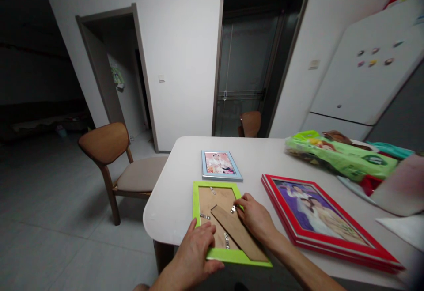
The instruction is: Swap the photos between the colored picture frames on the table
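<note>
Two bare forearms stretch over the near edge of the desk (179, 160), closest of all to the viewpoint, and both hands are at work on a lime-green photo frame (196, 202) lying back side up. The left hand (200, 249) rests across the frame's lower left corner, its fingers loosely spread and the thumb by the bottom border; I cannot tell whether any of them curl underneath. The right hand (253, 216) has thumb and forefinger drawn narrow on a small metal clip (233, 209) at the right side of the brown backing board (217, 197). More clips show at the top, left and bottom of that board. Slanting across it is the support leg (236, 229), its broad lower end lying over the green border near the bottom right corner.

Just beyond the green frame, a pale blue frame (220, 165) lies face up with a portrait in it. To the right, near the right forearm, red frames (318, 213) are stacked, the top one showing a couple against purple. Past those sits a green plastic package (344, 154), with a pinkish object (400, 187) beside it. Off to the left stands a wooden chair (104, 143) with a padded seat.
</note>
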Motion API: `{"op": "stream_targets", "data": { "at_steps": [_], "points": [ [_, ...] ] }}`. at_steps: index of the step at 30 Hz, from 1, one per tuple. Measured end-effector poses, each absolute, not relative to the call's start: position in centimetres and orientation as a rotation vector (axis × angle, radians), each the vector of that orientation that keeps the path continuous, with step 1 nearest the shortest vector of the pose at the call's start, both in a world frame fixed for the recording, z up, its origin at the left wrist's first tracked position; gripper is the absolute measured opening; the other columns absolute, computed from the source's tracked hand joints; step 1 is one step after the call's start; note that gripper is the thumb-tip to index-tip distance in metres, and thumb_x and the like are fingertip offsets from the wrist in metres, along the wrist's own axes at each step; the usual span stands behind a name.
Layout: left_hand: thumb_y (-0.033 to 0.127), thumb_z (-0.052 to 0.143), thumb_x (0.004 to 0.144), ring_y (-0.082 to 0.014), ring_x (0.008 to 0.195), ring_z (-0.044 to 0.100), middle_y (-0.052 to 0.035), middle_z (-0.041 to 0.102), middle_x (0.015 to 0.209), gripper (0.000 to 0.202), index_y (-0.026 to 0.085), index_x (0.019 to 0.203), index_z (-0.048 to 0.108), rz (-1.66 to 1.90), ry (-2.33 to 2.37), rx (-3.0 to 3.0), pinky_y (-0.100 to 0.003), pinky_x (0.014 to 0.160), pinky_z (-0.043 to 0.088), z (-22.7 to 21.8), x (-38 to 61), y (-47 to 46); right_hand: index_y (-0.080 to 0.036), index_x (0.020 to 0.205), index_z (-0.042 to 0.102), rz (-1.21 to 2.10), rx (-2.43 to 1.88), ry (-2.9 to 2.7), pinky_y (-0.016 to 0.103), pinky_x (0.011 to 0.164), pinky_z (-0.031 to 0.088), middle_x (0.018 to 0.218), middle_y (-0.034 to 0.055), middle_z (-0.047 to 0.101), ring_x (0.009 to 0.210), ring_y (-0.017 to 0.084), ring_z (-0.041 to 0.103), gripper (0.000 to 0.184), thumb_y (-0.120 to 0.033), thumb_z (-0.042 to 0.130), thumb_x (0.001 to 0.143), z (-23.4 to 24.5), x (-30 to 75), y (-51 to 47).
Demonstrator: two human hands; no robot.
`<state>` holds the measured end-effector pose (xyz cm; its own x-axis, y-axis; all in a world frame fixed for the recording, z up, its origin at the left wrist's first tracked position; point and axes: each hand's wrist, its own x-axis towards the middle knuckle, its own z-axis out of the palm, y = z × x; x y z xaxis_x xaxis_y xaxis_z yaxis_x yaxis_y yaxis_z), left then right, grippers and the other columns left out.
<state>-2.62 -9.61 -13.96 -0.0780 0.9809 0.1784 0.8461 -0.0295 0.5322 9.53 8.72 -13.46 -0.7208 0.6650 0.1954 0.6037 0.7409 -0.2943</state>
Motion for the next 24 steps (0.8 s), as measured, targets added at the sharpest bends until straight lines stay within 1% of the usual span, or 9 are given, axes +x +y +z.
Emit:
{"op": "stream_targets", "data": {
  "at_steps": [2, 5, 6, 8, 11, 15, 18, 21, 24],
  "points": [
    [0.037, 0.068, 0.059, -0.0193, 0.113, 0.038, -0.005, 0.05, 0.116, 0.035, 0.019, 0.084, 0.052, 0.766, 1.989, 1.928, -0.04, 0.1, 0.011, -14.0, -2.6, -9.6, -0.021, 0.087, 0.061, 0.271, -0.985, -2.653, 0.024, 0.064, 0.036, 0.087, 0.0062, 0.054, 0.072, 0.015, 0.052, 0.027, -0.023, 0.038, 0.075, -13.3, 9.4, 8.6],
    [0.036, 0.069, 0.057, -0.02, 0.113, 0.037, -0.0048, 0.05, 0.116, 0.036, 0.019, 0.084, 0.052, 0.775, 1.982, 1.933, -0.041, 0.1, 0.01, -14.2, -2.6, -9.6, -0.02, 0.093, 0.061, 0.257, -0.851, -2.615, 0.027, 0.073, 0.035, 0.094, 0.0083, 0.056, 0.085, 0.019, 0.049, 0.027, -0.025, 0.041, 0.075, -13.1, 8.8, 7.7],
    [0.036, 0.069, 0.057, -0.0202, 0.113, 0.038, -0.0048, 0.05, 0.116, 0.036, 0.019, 0.084, 0.052, 0.779, 1.981, 1.938, -0.041, 0.1, 0.009, -14.3, -2.6, -9.6, -0.02, 0.091, 0.062, 0.286, -0.765, -2.619, 0.028, 0.076, 0.034, 0.095, 0.0079, 0.056, 0.088, 0.019, 0.048, 0.026, -0.025, 0.042, 0.075, -13.0, 8.4, 7.2],
    [0.035, 0.069, 0.058, -0.0199, 0.111, 0.039, -0.0047, 0.051, 0.113, 0.034, 0.019, 0.083, 0.051, 0.784, 1.988, 1.939, -0.041, 0.1, 0.009, -14.3, -2.4, -9.5, -0.021, 0.086, 0.064, 0.399, -0.581, -2.658, 0.027, 0.078, 0.033, 0.093, 0.006, 0.058, 0.086, 0.017, 0.048, 0.024, -0.026, 0.043, 0.075, -12.9, 7.3, 6.1],
    [0.034, 0.068, 0.058, -0.0175, 0.106, 0.043, -0.0028, 0.054, 0.106, 0.032, 0.02, 0.081, 0.05, 0.799, 2.017, 1.926, -0.039, 0.1, 0.01, -14.0, -2.2, -9.6, -0.022, 0.076, 0.065, 0.529, -0.455, -2.708, 0.026, 0.074, 0.033, 0.08, 0.0038, 0.06, 0.08, 0.016, 0.049, 0.021, -0.027, 0.046, 0.073, -13.0, 5.1, 4.8],
    [0.033, 0.07, 0.056, -0.0158, 0.103, 0.044, -0.001, 0.055, 0.103, 0.034, 0.02, 0.079, 0.049, 0.846, 2.02, 1.931, -0.036, 0.1, 0.01, -13.8, -2.2, -9.5, -0.019, 0.07, 0.065, 0.526, -0.569, -2.678, 0.025, 0.072, 0.033, 0.075, 0.0049, 0.059, 0.077, 0.015, 0.049, 0.019, -0.025, 0.048, 0.071, -13.2, 3.2, 4.3],
    [0.032, 0.071, 0.054, -0.0158, 0.102, 0.046, -0.0014, 0.055, 0.105, 0.036, 0.02, 0.079, 0.049, 0.856, 2.013, 1.932, -0.037, 0.1, 0.01, -14.0, -2.3, -9.5, -0.017, 0.068, 0.064, 0.52, -0.608, -2.676, 0.024, 0.071, 0.033, 0.074, 0.0054, 0.059, 0.076, 0.015, 0.049, 0.019, -0.024, 0.047, 0.07, -13.3, 3.0, 4.6],
    [0.033, 0.071, 0.055, -0.0179, 0.107, 0.043, -0.0036, 0.053, 0.11, 0.036, 0.02, 0.081, 0.05, 0.846, 1.996, 1.938, -0.04, 0.1, 0.01, -14.5, -2.5, -9.5, -0.019, 0.075, 0.064, 0.467, -0.648, -2.671, 0.022, 0.07, 0.033, 0.079, 0.0045, 0.059, 0.078, 0.014, 0.049, 0.022, -0.027, 0.044, 0.073, -13.4, 3.1, 5.7],
    [0.035, 0.069, 0.056, -0.0195, 0.112, 0.038, -0.0052, 0.051, 0.114, 0.037, 0.019, 0.084, 0.051, 0.835, 1.97, 1.947, -0.041, 0.1, 0.008, -14.8, -2.7, -9.6, -0.017, 0.084, 0.063, 0.37, -0.783, -2.637, 0.023, 0.071, 0.032, 0.081, 0.0065, 0.059, 0.078, 0.015, 0.049, 0.027, -0.028, 0.04, 0.076, -13.7, 2.8, 7.5]
  ]
}}
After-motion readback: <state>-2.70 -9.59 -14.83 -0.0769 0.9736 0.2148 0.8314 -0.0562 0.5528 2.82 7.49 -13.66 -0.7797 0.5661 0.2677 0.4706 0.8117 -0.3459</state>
